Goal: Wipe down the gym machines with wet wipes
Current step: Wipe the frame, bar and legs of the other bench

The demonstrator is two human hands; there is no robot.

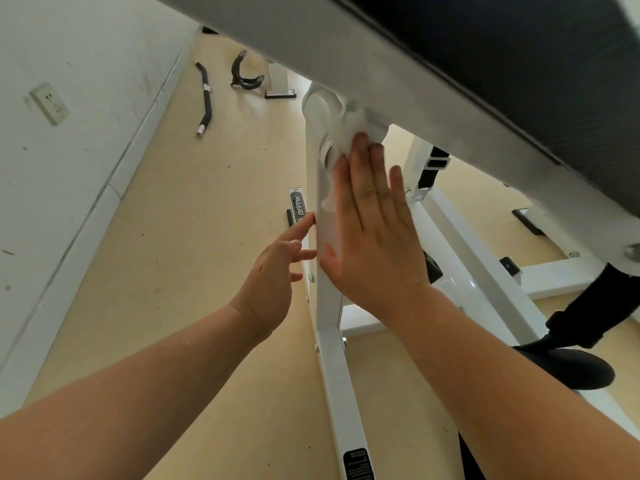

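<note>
Where the white upright post [329, 306] meets the slanted beam [381, 74] of the gym machine [460, 244], a crumpled wet wipe [346, 136] is pressed vs. the joint by the R hand [374, 237], fingers straight & flat, palm laid along the post. Nothing is gripped by the L hand [273, 282]: its index finger is stretched out to touch the post's left edge, other fingers loosely bent. A black pad [519, 46] is seen above the beam. Black bars [206, 98] are seen lying on the beige floor [207, 237], near a wall [86, 168] w/ a socket [48, 103].
</note>
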